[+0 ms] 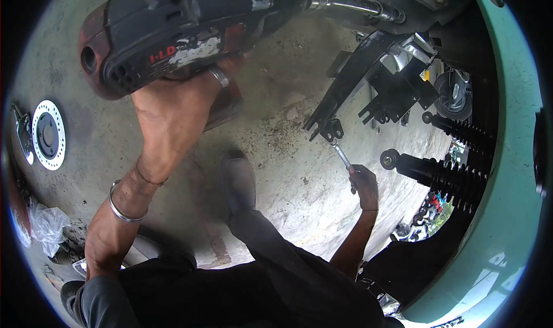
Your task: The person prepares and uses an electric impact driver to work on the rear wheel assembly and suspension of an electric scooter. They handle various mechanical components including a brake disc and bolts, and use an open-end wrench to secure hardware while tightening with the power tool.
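My left hand (173, 94) is closed round the handle of a black and red power tool (161, 28) in the upper left. Its socket extension (357, 6) reaches to a fastener under the dark underside of the vehicle at top right. My right hand (363, 184) grips a silver wrench (340, 152), whose head meets the lower lugs of a black metal bracket (360, 68). Two black coil-spring shock absorbers (449, 184) lie to the right of that hand, their eyelets pointing toward the bracket.
A mint-green body panel (495, 253) curves down the right side. A brake disc (49, 135) and a crumpled plastic bag (46, 230) lie on the concrete floor (288, 115) at left. A wheel (452, 94) shows beyond the bracket. My shoe (239, 184) rests below the tool.
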Action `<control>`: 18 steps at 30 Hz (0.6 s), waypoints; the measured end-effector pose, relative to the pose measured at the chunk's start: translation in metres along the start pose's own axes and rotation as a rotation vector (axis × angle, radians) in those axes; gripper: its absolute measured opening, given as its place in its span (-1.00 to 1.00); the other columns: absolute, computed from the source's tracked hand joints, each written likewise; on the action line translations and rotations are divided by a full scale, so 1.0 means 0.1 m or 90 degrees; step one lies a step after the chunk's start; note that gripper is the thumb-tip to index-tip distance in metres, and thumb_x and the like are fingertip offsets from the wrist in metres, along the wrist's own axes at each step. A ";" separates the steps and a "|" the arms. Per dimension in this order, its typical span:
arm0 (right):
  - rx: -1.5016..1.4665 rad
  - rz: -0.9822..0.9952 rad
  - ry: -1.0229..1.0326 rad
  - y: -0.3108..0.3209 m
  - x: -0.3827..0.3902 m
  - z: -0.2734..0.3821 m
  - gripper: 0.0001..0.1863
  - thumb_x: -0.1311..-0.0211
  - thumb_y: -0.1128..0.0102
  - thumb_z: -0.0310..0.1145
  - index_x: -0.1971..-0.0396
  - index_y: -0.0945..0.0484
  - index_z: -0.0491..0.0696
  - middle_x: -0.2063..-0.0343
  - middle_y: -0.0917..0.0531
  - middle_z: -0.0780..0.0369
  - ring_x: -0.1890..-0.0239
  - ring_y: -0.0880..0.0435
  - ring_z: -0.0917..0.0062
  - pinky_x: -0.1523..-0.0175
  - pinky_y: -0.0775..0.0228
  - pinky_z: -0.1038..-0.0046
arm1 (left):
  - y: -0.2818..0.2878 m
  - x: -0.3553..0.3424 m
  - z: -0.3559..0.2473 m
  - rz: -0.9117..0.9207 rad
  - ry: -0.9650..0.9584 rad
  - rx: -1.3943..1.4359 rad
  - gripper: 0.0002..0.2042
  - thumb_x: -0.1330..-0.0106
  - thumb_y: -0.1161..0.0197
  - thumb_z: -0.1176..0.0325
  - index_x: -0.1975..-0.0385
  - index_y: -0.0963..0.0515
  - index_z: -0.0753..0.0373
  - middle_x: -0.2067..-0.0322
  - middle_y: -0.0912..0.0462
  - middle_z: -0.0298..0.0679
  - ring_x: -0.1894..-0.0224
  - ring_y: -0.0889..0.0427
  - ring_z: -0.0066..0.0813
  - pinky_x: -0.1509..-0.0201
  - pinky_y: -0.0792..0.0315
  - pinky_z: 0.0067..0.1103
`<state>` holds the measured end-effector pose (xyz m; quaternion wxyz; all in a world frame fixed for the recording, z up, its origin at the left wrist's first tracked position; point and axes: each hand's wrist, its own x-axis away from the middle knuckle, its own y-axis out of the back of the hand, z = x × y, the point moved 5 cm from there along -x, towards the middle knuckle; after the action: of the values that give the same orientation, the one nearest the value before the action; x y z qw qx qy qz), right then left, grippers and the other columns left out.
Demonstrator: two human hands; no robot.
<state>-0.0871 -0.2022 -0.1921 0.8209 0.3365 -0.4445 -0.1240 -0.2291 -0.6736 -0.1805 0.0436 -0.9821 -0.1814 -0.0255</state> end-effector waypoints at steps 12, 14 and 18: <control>0.020 0.040 0.003 -0.15 -0.06 0.00 -0.75 -0.32 -0.21 -0.23 0.25 -0.61 -0.13 0.69 -0.39 0.44 0.67 -0.28 0.80 0.60 -0.12 0.64 | 0.05 0.17 -0.09 0.032 -0.340 -0.515 -0.69 -0.08 -0.51 0.31 0.18 -0.65 0.19 0.28 -0.72 -0.36 0.26 -0.68 -0.53 0.14 -0.56 -0.60; 0.026 0.040 0.010 -0.16 -0.06 0.01 -0.75 -0.32 -0.21 -0.22 0.26 -0.61 -0.13 0.69 -0.39 0.45 0.68 -0.28 0.80 0.60 -0.11 0.64 | 0.08 0.15 -0.15 0.037 -0.336 -0.513 -0.72 -0.08 -0.49 0.32 0.19 -0.67 0.14 0.26 -0.72 -0.38 0.23 -0.69 -0.52 0.12 -0.56 -0.60; 0.037 0.045 0.025 -0.20 -0.04 0.05 -0.75 -0.32 -0.22 -0.22 0.26 -0.61 -0.11 0.70 -0.38 0.45 0.68 -0.27 0.80 0.61 -0.10 0.64 | 0.17 0.05 -0.26 0.033 -0.341 -0.563 -0.75 -0.09 -0.46 0.33 0.20 -0.69 0.03 0.22 -0.72 -0.41 0.19 -0.69 -0.51 0.08 -0.56 -0.60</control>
<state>-0.0913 -0.2176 -0.2057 0.8232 0.3465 -0.4435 -0.0754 -0.2189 -0.6898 -0.1557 -0.4233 -0.8828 -0.1338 0.1534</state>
